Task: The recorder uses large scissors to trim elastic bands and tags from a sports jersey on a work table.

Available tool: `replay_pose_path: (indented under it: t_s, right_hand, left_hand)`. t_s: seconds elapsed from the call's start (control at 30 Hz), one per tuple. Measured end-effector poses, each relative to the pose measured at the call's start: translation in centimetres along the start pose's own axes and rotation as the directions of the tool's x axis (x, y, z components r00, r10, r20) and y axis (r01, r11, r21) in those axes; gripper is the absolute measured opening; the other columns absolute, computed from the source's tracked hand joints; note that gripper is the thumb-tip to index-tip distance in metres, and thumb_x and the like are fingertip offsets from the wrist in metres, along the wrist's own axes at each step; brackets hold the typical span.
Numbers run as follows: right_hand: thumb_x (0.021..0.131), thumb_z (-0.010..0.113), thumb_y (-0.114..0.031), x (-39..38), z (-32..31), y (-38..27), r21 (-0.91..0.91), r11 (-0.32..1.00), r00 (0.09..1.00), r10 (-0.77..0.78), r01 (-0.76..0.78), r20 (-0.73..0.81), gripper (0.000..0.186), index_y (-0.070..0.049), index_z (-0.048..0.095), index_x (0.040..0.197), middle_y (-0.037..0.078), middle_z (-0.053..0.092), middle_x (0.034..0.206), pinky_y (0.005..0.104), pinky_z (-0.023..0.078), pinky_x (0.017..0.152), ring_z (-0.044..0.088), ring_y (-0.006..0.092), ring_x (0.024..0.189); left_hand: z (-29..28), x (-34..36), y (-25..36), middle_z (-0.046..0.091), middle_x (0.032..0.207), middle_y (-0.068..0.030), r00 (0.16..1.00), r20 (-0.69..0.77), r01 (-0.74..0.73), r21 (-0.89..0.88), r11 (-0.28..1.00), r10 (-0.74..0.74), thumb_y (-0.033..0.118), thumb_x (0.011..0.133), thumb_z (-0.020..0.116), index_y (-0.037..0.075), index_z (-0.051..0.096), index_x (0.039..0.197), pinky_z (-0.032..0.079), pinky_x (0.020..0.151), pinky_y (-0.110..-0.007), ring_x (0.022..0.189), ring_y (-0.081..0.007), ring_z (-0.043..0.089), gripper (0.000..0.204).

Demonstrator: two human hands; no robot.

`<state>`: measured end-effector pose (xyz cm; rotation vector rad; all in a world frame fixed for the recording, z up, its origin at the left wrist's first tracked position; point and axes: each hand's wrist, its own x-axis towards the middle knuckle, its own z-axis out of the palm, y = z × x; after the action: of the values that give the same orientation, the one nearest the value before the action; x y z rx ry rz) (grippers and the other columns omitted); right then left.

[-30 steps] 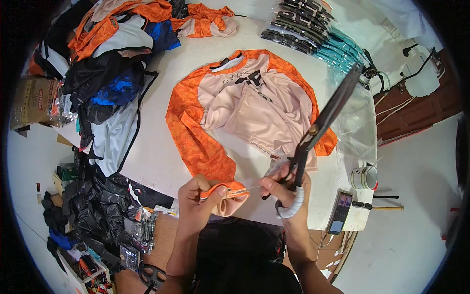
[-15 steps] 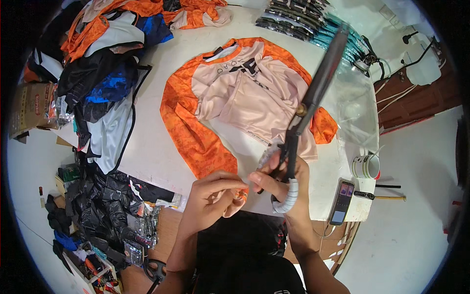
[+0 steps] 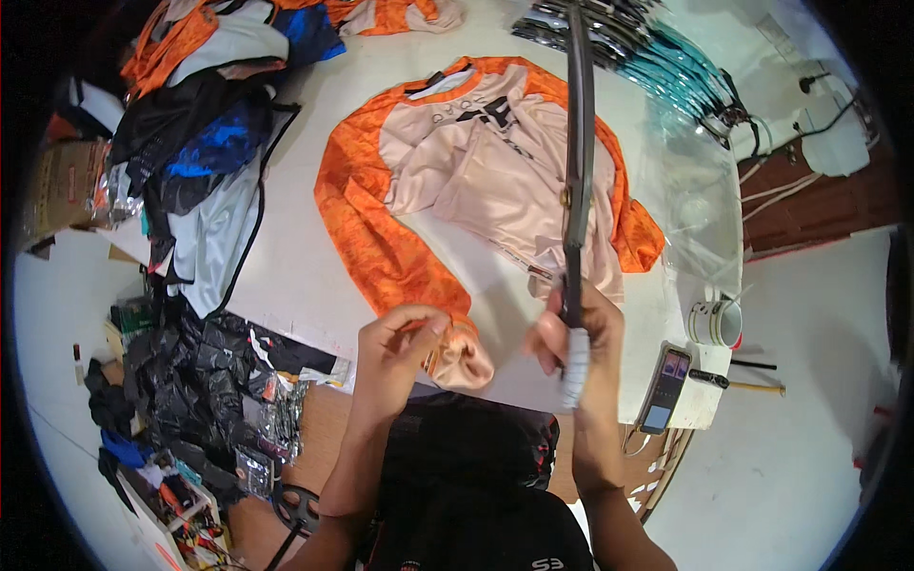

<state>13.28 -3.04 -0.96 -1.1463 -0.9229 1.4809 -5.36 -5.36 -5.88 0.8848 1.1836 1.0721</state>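
Observation:
A long-sleeved shirt (image 3: 457, 181) with a pale pink body and orange patterned sleeves lies spread on the white table (image 3: 276, 276). Its left-hand sleeve (image 3: 386, 247) reaches down to the near edge, where the pink-lined cuff (image 3: 466, 366) is turned up and its opening shows. My left hand (image 3: 386, 352) is closed at that cuff, thumb and fingers bent together on its edge. In my right hand (image 3: 602, 328) is a large pair of dark scissors (image 3: 578, 133), blades together and pointing away over the shirt. White wrapping covers their handle.
Piled garments (image 3: 209, 143) cover the table's left side. Stacked packed clothes (image 3: 657, 71) lie at the far right, with clear plastic (image 3: 700, 219) below them. A mug (image 3: 714, 324) and a phone (image 3: 665, 390) sit near the right edge. Black plastic bags (image 3: 200, 371) lie at lower left.
The scissors have swung from a rightward slant to nearly straight ahead, moving away from the cuff. My left hand has shifted slightly left and up, and more of the cuff shows.

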Motion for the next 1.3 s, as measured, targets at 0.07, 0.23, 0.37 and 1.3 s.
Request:
replay_pose_path:
  t_s: [0.07, 0.23, 0.37, 1.3]
  right_hand:
    - [0.076, 0.067, -0.006, -1.0, -1.4, 0.3, 0.020, 0.997, 0.989, 0.077, -0.081, 0.126, 0.019, -0.002, 0.048, 0.078, 0.001, 0.052, 0.065, 0.0174, 0.036, 0.045, 0.047, 0.0052, 0.047]
    - [0.072, 0.068, -0.006, -2.9, -2.6, 2.1, -0.040, 0.966, 0.877, 0.250, -0.257, 0.409, 0.021, -0.002, 0.049, 0.079, 0.002, 0.052, 0.063, 0.0190, 0.036, 0.047, 0.046, 0.0060, 0.049]
    - [0.068, 0.074, -0.010, -4.0, -3.4, 3.9, -0.119, 0.930, 0.794, 0.360, -0.348, 0.490, 0.029, -0.002, 0.049, 0.081, 0.001, 0.051, 0.063, 0.0191, 0.036, 0.049, 0.047, 0.0065, 0.055]
    - [0.061, 0.081, -0.016, -4.8, -4.7, 3.2, -0.196, 0.934, 0.810, 0.357, -0.299, 0.465, 0.034, -0.002, 0.052, 0.071, 0.001, 0.052, 0.060, 0.0205, 0.036, 0.050, 0.047, 0.0066, 0.054]
  left_hand:
    - [-0.2, 0.4, -0.8, 0.061, 0.087, -0.0063, 0.971, -0.232, -0.101, -0.202, 0.974, 0.052, 0.004, 0.087, 0.056, -0.005, 0.059, 0.094, 0.045, 0.070, -0.022, 0.080, -0.0078, 0.056, 0.012]
    - [-0.4, 2.2, 0.6, 0.060, 0.094, -0.0083, 0.948, -0.315, -0.238, -0.595, 0.768, 0.049, 0.007, 0.090, 0.051, -0.002, 0.057, 0.097, 0.048, 0.079, -0.028, 0.087, -0.0143, 0.060, 0.013]
    - [0.6, 4.4, 2.7, 0.062, 0.096, -0.0108, 0.903, -0.408, -0.381, -0.620, 0.686, 0.132, 0.010, 0.091, 0.050, 0.000, 0.056, 0.097, 0.052, 0.075, -0.030, 0.089, -0.0190, 0.062, 0.013]
    - [0.4, 4.6, 4.5, 0.056, 0.086, -0.0042, 0.882, -0.389, -0.464, -0.621, 0.632, 0.266, 0.010, 0.091, 0.051, 0.000, 0.054, 0.096, 0.052, 0.075, -0.030, 0.072, -0.0076, 0.054, 0.011]
